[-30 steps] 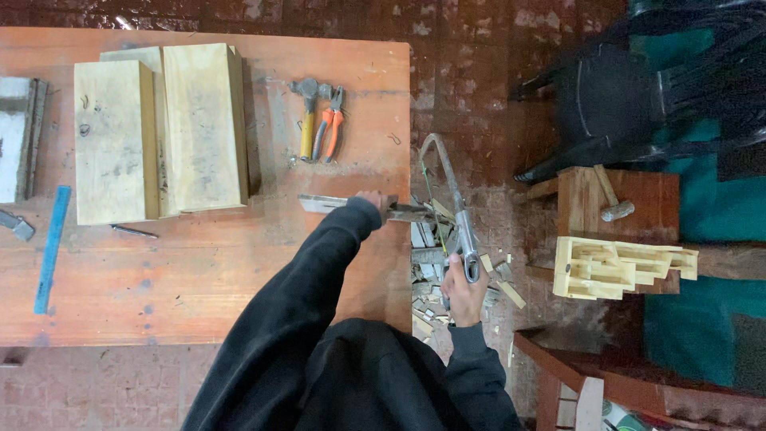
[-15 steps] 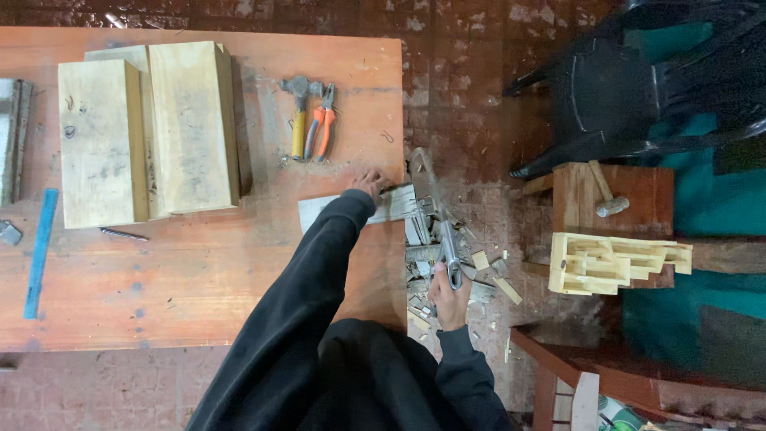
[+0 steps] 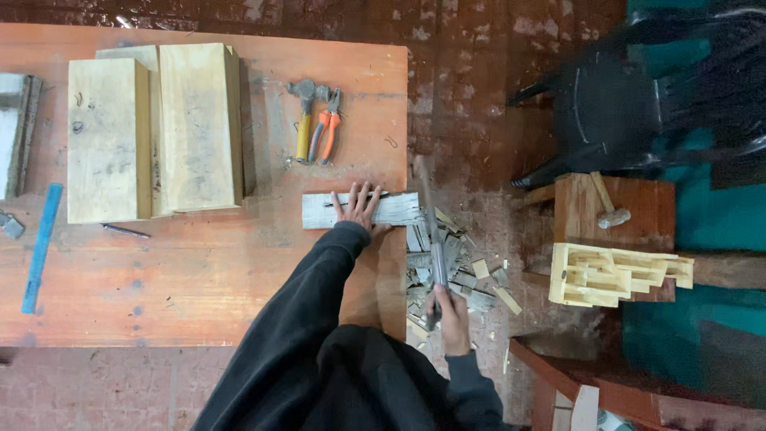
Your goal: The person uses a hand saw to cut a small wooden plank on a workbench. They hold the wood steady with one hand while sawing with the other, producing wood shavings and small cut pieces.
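You are looking straight down at a reddish wooden table [image 3: 199, 303] and the brick floor [image 3: 479, 104] beside it. Your left hand [image 3: 359, 209] lies flat with fingers spread on a grey, weathered strip of wood [image 3: 375, 210], pinning it so that its right end sticks out past the table's edge. Your right hand [image 3: 451, 313] is closed around the handle of a hand saw [image 3: 435, 239], whose blade runs up across the overhanging end of the strip.

Judging by the pile of short offcuts [image 3: 459, 275] on the floor under the saw, several pieces are already cut off. Most of the grey strip is uncut on the table (whether the blade has bitten into the wood is too small to tell), so more sawing seems left.

Elsewhere on the table: pale wooden blocks [image 3: 152, 132] side by side, a hammer [image 3: 303, 120] and orange-handled pliers [image 3: 327, 128] just beside each other, and a blue ruler [image 3: 41, 246] near the left edge. Off to the right, a pale stepped wooden piece [image 3: 614, 275] sits by a low stool [image 3: 614, 209] that carries a mallet [image 3: 608, 206].
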